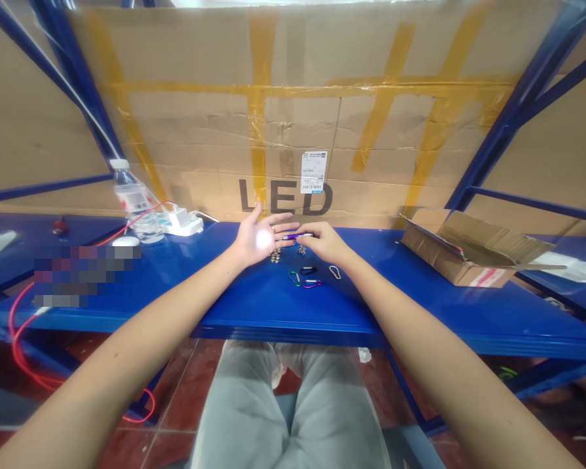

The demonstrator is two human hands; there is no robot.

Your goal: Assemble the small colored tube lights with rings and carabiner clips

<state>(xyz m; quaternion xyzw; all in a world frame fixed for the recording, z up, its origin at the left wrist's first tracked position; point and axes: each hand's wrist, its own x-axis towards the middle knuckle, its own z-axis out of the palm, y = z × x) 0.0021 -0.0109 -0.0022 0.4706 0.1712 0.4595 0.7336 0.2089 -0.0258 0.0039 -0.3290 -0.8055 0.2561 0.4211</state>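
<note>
My right hand (pixel 329 242) is closed around a small purple flashlight (pixel 293 237), held above the blue table. Its light makes a bright white spot on the palm of my left hand (pixel 249 240), which is open with its fingers stretched toward the flashlight. Below the hands lie small shiny metal pieces (pixel 275 256), too small to name. Nearer to me on the tabletop are a green carabiner (pixel 294 279), a black carabiner (pixel 308 270), a purple carabiner (pixel 312 284) and a silver carabiner (pixel 334 272).
An open cardboard box (pixel 473 251) stands on the right. To the left are a water bottle (pixel 137 205), a white power strip (pixel 185 223) and a red cable (pixel 15 332). A large taped cardboard panel (pixel 209 150) rises behind the blue table (pixel 293 316). One patch at left is pixelated.
</note>
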